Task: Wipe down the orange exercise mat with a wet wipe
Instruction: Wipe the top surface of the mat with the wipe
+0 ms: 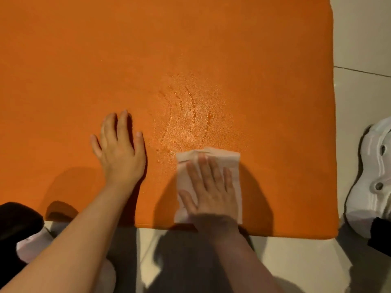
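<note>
The orange exercise mat [190,49] fills most of the view and lies flat on a tiled floor. A white wet wipe [230,159] lies folded on the mat near its front edge. My right hand [211,187] presses flat on the wipe with straight fingers. My left hand [120,149] rests flat on the bare mat to the left, fingers spread, holding nothing. Curved wet streaks and droplets [186,117] glisten on the mat just beyond the wipe.
Pale floor tiles [359,39] run along the mat's right side and front. A white shoe [372,178] sits on the floor at the right edge. A dark garment and another white shoe [31,244] show at the lower left.
</note>
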### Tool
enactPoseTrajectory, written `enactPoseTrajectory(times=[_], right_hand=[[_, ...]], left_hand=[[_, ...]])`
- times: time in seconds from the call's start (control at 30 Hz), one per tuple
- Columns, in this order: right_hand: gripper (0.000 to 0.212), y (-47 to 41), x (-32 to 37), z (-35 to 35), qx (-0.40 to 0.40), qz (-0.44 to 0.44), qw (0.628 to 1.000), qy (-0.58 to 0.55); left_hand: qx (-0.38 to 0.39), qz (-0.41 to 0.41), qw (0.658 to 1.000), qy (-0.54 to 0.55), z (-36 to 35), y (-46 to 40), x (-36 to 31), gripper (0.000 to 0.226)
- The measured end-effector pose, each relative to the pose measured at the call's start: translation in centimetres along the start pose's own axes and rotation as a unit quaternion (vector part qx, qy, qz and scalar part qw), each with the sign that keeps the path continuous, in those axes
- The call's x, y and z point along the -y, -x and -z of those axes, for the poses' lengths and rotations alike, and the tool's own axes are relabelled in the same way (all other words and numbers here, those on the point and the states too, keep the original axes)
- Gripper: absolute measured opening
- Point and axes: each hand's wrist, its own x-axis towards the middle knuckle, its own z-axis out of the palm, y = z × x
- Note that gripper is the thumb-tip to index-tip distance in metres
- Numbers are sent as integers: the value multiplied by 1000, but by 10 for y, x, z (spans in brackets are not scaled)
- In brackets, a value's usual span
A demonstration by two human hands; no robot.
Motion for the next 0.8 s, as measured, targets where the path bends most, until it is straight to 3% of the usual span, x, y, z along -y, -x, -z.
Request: enactPoseTrajectory(times=[0.13, 0.2, 0.27, 0.4, 0.53, 0.67, 0.8], right_hand=[[65, -11, -74, 24, 5, -237, 971, -37], [68, -22, -71, 26, -10, -320, 946, -51], [68, -36, -37, 21, -18, -298, 953, -50], [63, -48, 53, 7, -17, -32, 999, -21], [62, -60, 48, 3, -2, 87, 996, -32], [61, -92, -44, 23, -34, -51, 998, -18], [72, -113, -104, 43, -9, -202, 979, -14]], left_hand=[[-11, -7, 998, -58, -12, 1, 1, 51], [-13, -7, 998, -66, -12, -1, 1, 49], [-6, -8, 997, -70, -12, -5, 1, 49], [4, 12, 998, -67, -10, -6, -1, 54], [-3, 17, 997, -73, -12, -1, 1, 54], [-7, 14, 997, -74, -10, -1, -2, 51], [-4, 20, 997, -81, -9, -3, -4, 51]])
